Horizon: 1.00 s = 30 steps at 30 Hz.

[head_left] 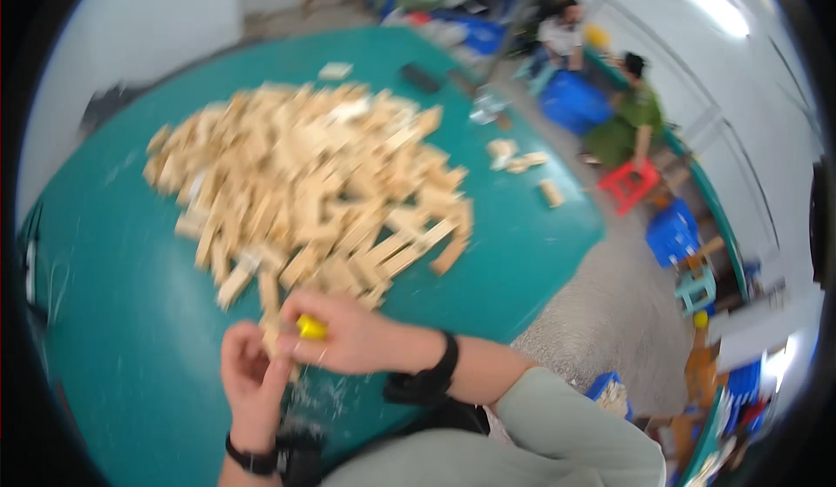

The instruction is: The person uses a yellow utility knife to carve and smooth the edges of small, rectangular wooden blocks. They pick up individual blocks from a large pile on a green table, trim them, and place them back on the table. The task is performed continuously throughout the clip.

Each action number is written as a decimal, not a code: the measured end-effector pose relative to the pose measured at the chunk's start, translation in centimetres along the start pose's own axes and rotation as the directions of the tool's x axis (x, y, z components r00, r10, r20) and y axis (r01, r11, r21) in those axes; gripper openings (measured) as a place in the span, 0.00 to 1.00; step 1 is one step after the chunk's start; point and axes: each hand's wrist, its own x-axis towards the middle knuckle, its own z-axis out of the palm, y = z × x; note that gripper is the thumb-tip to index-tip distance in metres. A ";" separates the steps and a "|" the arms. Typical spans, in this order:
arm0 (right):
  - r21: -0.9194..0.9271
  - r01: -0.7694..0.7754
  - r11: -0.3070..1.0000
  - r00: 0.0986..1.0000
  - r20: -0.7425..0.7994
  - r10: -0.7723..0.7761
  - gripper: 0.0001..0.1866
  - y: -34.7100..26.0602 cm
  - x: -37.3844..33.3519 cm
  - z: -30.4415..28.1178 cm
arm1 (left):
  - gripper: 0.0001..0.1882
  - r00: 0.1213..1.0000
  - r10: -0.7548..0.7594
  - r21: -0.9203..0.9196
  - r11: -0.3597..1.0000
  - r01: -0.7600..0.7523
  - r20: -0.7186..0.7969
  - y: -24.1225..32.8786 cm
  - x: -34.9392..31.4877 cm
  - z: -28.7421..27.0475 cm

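Note:
A large heap of pale wooden blocks (305, 174) lies on the green table (131, 295). Just below its near edge my two hands meet. In my left hand (251, 374), the curled fingers and thumb pinch a wooden block (271, 335). My right hand (357, 337) is closed on a small bright yellow object (312, 326), held against that block. Its kind does not show, as the fingers cover most of it and the picture is blurred. White dust and crumbs lie on the table beneath my hands.
Several loose blocks (518, 158) lie right of the heap, with a dark flat item (421, 78) behind. Two people sit at a far bench on the right, near a red stool (629, 187) and blue bins (575, 101). A blue container (610, 393) stands on the floor at my right.

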 end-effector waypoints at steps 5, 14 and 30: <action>0.119 -0.140 0.983 0.990 0.003 0.140 0.09 -0.3 -0.8 -0.7 | 0.22 0.993 0.048 -0.053 0.998 -0.042 0.110 -0.2 -0.4 0.5; 0.235 -0.285 0.929 0.948 0.210 0.238 0.15 -0.5 -0.6 -0.5 | 0.23 0.980 0.186 0.045 0.981 -0.190 0.074 -1.6 -1.5 0.0; 0.292 -0.112 0.950 0.984 0.163 0.066 0.11 -1.2 -1.3 -0.4 | 0.21 0.974 0.202 0.001 0.979 -0.203 0.099 -0.2 -1.7 1.2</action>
